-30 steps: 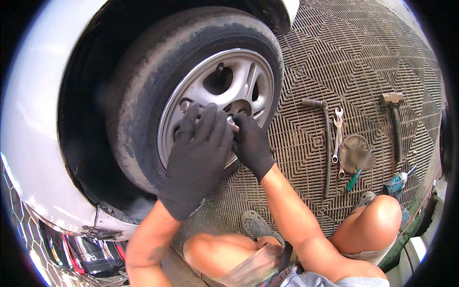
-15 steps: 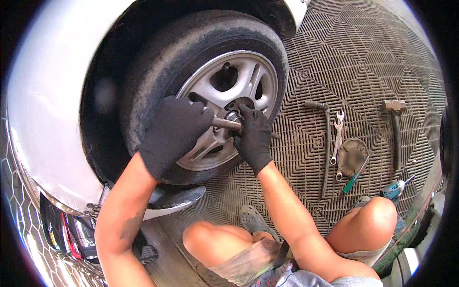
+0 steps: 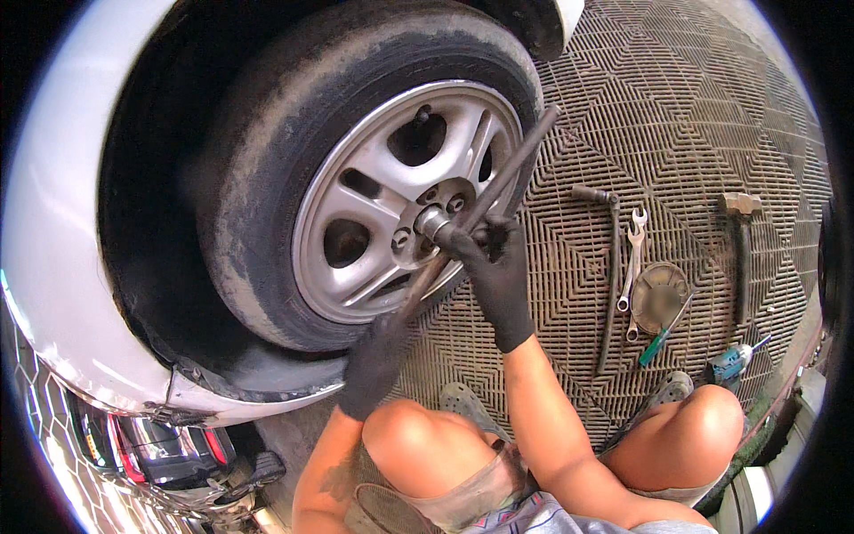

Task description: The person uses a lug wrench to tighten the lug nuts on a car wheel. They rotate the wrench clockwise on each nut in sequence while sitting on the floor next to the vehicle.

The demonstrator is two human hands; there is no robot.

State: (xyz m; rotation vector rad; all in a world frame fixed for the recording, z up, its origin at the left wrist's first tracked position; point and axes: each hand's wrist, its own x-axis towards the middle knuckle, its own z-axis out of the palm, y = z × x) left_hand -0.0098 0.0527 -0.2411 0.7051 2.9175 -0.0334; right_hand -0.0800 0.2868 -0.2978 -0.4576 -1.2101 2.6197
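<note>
A socket wrench with a long bar handle [image 3: 516,165] stands at the hub of a silver alloy wheel [image 3: 356,182]. Its shiny socket [image 3: 431,222] sits over the wheel's centre, and the bar slants from lower left to upper right across the rim. My left hand [image 3: 378,363], black-gloved and slightly blurred, is wrapped round the bar's lower end, below the tyre [image 3: 233,209]. Closed about the head, where bar and socket meet, is my gloved right hand [image 3: 495,285]. Lug nuts [image 3: 402,239] show around the socket.
White car bodywork [image 3: 67,187] arches over the tyre at left. On the ribbed mat at right lie a breaker bar [image 3: 612,267], spanners [image 3: 632,258], a round cap [image 3: 660,289], a green-handled screwdriver [image 3: 654,347], a hammer [image 3: 741,249] and a teal power tool [image 3: 731,363].
My left hand has moved down and towards me, away from the hub. The bar has turned, its far end now rising past the rim. My right hand stays at the wrench head.
</note>
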